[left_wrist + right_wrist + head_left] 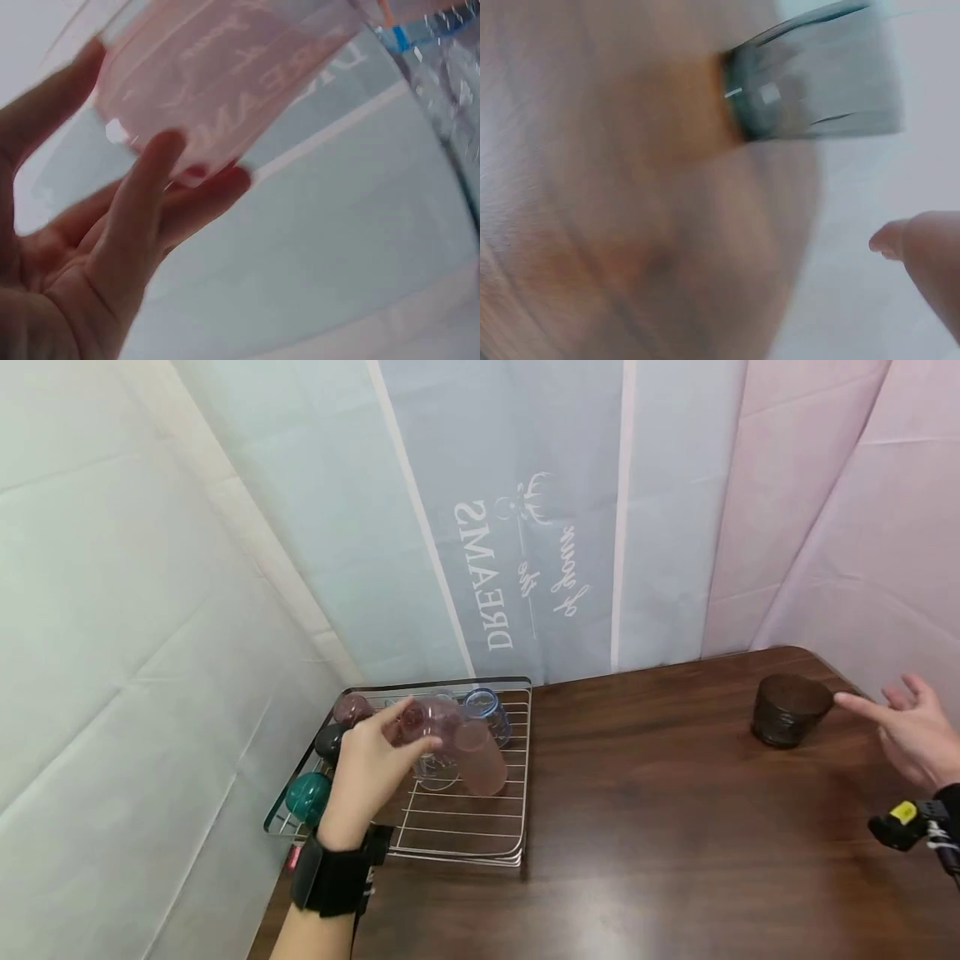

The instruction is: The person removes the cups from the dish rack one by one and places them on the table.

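My left hand [372, 768] pinches a see-through pink glass [442, 714] between thumb and fingers, over the wire rack [457, 859]. In the left wrist view, the pink glass [225, 75] is tilted, with the fingertips at its narrower end. Just below it in the head view are a frosted pink cup [483, 768] and a clear glass [433, 777]. My right hand [915, 735] has its index finger stretched out beside a dark tinted glass [787, 714] on the table. In the right wrist view, a gap shows between the finger and this glass [825, 90], which looks smoky green there.
Also on the rack are a blue-rimmed glass [487, 712], a purplish glass [352, 708], a black cup [330, 743] and a teal cup [307, 797]. The brown wooden table [645, 818] meets hanging printed cloth [540, 527] at the back and sides.
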